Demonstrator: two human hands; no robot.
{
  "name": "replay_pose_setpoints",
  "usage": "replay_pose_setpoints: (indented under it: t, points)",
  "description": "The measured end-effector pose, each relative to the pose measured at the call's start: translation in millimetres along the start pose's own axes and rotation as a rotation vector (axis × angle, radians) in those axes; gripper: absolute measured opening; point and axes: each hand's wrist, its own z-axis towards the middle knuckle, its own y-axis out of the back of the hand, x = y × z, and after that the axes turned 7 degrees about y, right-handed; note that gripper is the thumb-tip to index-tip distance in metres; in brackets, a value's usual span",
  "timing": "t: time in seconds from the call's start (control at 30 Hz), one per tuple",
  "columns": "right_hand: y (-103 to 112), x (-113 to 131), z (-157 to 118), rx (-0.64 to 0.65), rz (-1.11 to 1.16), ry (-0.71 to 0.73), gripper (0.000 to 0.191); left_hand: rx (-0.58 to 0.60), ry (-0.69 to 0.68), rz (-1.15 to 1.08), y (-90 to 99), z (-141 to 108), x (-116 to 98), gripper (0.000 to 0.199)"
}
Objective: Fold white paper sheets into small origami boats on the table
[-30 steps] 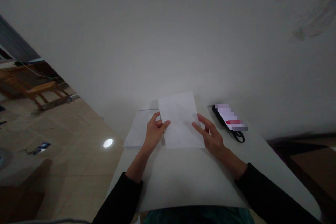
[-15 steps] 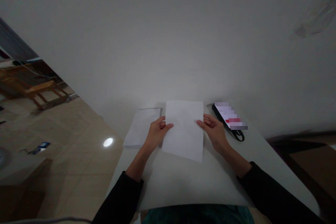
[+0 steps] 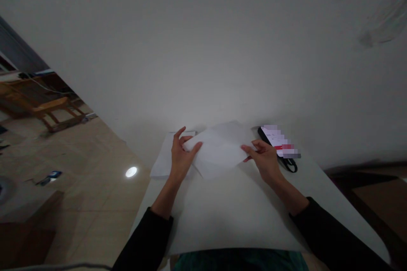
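Observation:
A white sheet of paper (image 3: 221, 148) is held between my two hands over the table, turned so that its corners point sideways. My left hand (image 3: 182, 154) pinches the left corner, thumb on top and index finger raised. On the other side, my right hand (image 3: 262, 155) grips the right corner between thumb and fingers. Behind my left hand lies a stack of white paper (image 3: 162, 161), partly covered by the hand and the sheet. Close beyond my right hand is a phone (image 3: 275, 137) with a lit screen and a black strap.
The white table (image 3: 229, 220) stands against a grey wall (image 3: 203, 51). To the left, a wooden chair (image 3: 54, 106) stands on the tiled floor (image 3: 104, 194). A brown cardboard piece (image 3: 381, 199) is at the right, below the table.
The sheet was upright and rectangular between my hands; now it is rotated and slightly bent. My left hand has shifted left and opened its index finger upward; my right hand has moved slightly right.

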Motion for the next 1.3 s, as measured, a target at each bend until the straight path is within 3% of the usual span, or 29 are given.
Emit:
replay_pose_setpoints:
  t: [0.1, 0.2, 0.33, 0.5, 0.67, 0.83, 1.0, 1.3]
  points:
    - [0.8, -2.4, 0.8, -0.077, 0.068, -0.008, 0.039, 0.092, 0.183, -0.173, -7.0, -3.0, 5.6, 0.068]
    - [4.4, -0.4, 2.4, 0.057, 0.012, -0.077, 0.037, 0.177, 0.290, -0.111, -9.9, -6.5, 12.7, 0.045]
    - [10.9, 8.8, 5.3, 0.324, -0.002, -0.216, 0.040, 0.191, 0.304, -0.050, -8.5, -10.1, 12.0, 0.040]
    - [13.3, 16.0, 6.4, 0.330, -0.049, -0.266, 0.041, 0.324, 0.277, -0.007, -5.4, -11.1, 5.5, 0.039]
    - [19.1, 18.3, 11.4, 0.354, -0.066, -0.213, 0.032, 0.429, 0.214, 0.063, 1.8, -4.2, 8.2, 0.056]
    - [35.9, 21.4, 22.2, 0.505, -0.080, -0.229, 0.029, 0.579, 0.236, 0.038, 7.5, -1.7, 8.0, 0.048]
    - [38.8, 18.1, 22.3, 0.545, -0.050, -0.361, 0.028, 0.553, 0.291, -0.025, 5.2, -5.2, 8.6, 0.040]
    - [34.8, 20.6, 19.1, 0.483, 0.132, -0.485, 0.032, 0.537, 0.384, -0.192, 8.6, -4.6, 8.1, 0.041]
